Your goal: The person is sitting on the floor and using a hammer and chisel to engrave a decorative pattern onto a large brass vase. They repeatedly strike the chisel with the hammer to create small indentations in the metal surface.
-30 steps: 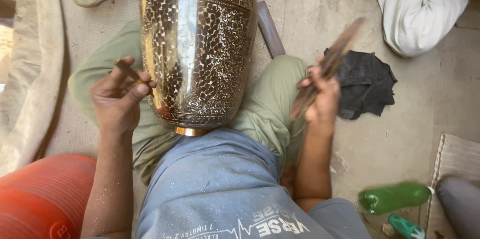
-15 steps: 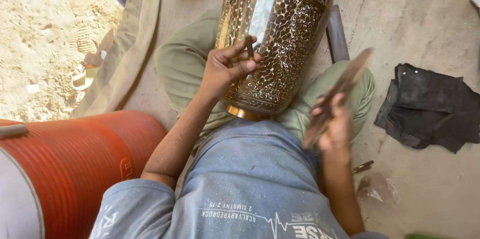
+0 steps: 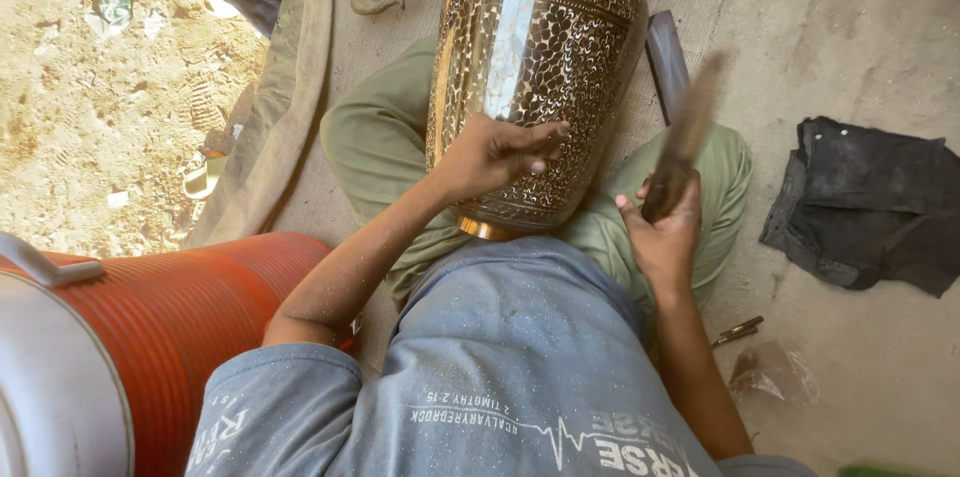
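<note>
- One brass vase (image 3: 535, 77), engraved all over, lies in our lap between two green-trousered knees.
- Our left hand (image 3: 495, 152) rests against the vase's side, fingers pinched around a thin tool, too small to identify.
- Our right hand (image 3: 660, 232) grips one dark stick (image 3: 688, 132), blurred, just beside the vase.
- One orange drum (image 3: 190, 327) at left; one black cloth (image 3: 865, 202) on the floor at right.

Person is sitting cross-legged on the ground, cradling an ornate brass vase (image 3: 540, 67) in the lap. Left hand (image 3: 492, 155) is pressing against vase's lower wall, pinching a thin tool. Right hand (image 3: 662, 229) is gripping a dark flat stick (image 3: 688, 132), blurred. Orange ribbed barrel (image 3: 190, 327) is standing left; black cloth (image 3: 865, 202) is lying right.
</note>
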A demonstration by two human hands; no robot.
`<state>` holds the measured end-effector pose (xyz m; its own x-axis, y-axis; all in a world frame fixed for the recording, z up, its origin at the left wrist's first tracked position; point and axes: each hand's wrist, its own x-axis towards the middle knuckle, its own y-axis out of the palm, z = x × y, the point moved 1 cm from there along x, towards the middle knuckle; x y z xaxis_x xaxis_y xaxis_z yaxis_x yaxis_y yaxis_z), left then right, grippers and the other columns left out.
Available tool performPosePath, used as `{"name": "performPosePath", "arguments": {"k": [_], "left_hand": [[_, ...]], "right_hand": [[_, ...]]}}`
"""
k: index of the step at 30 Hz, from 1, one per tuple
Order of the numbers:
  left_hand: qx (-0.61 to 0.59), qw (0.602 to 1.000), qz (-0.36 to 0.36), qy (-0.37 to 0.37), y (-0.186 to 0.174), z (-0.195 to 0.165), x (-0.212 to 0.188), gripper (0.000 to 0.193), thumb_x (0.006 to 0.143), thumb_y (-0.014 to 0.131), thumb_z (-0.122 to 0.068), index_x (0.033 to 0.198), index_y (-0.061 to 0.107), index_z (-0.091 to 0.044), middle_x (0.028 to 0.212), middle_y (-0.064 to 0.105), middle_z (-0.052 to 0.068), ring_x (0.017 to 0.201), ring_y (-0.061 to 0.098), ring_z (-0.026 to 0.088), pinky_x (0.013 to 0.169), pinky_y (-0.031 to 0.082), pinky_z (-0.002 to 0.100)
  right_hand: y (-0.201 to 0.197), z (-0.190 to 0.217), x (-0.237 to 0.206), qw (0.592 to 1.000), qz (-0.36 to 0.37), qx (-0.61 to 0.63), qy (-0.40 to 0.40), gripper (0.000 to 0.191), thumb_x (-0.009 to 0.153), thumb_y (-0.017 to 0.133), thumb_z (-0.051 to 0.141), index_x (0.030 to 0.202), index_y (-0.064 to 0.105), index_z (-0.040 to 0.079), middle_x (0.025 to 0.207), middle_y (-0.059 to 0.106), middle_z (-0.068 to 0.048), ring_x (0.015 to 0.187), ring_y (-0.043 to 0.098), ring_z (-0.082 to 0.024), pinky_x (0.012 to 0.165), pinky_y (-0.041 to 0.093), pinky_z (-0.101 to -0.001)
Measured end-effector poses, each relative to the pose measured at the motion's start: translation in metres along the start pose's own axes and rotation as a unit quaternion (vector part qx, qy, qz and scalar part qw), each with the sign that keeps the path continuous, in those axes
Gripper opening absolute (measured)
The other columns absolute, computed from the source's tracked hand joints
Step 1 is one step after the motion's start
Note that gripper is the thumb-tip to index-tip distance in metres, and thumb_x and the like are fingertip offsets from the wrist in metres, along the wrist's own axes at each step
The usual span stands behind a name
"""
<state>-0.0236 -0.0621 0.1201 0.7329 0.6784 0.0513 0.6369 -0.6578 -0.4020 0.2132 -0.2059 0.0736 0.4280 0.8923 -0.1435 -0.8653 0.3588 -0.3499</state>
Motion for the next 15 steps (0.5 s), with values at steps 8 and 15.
{"name": "performPosePath", "arguments": {"k": [8, 15], "left_hand": [[0.121, 0.983, 0.090, 0.102, -0.004, -0.007, 0.017, 0.042, 0.091, 0.072, -0.006, 0.132, 0.071, -0.017, 0.095, 0.079, 0.009, 0.081, 0.078, 0.016, 0.073, 0.061, 0.035], [0.114, 0.983, 0.085, 0.117, 0.004, 0.013, 0.013, 0.035, 0.095, 0.070, -0.005, 0.129, 0.070, -0.011, 0.094, 0.080, 0.007, 0.077, 0.078, 0.012, 0.072, 0.064, 0.029]], "right_hand": [[-0.003, 0.000, -0.001, 0.945, -0.046, -0.276, -0.170, 0.057, 0.081, 0.079, 0.002, 0.134, 0.060, 0.008, 0.111, 0.073, -0.015, 0.095, 0.071, -0.036, 0.079, 0.055, -0.0437], [0.000, -0.030, -0.003, 0.997, 0.011, -0.010, -0.075, 0.047, 0.089, 0.080, 0.006, 0.131, 0.059, 0.010, 0.103, 0.076, -0.008, 0.086, 0.072, -0.023, 0.073, 0.057, -0.0337]]}}
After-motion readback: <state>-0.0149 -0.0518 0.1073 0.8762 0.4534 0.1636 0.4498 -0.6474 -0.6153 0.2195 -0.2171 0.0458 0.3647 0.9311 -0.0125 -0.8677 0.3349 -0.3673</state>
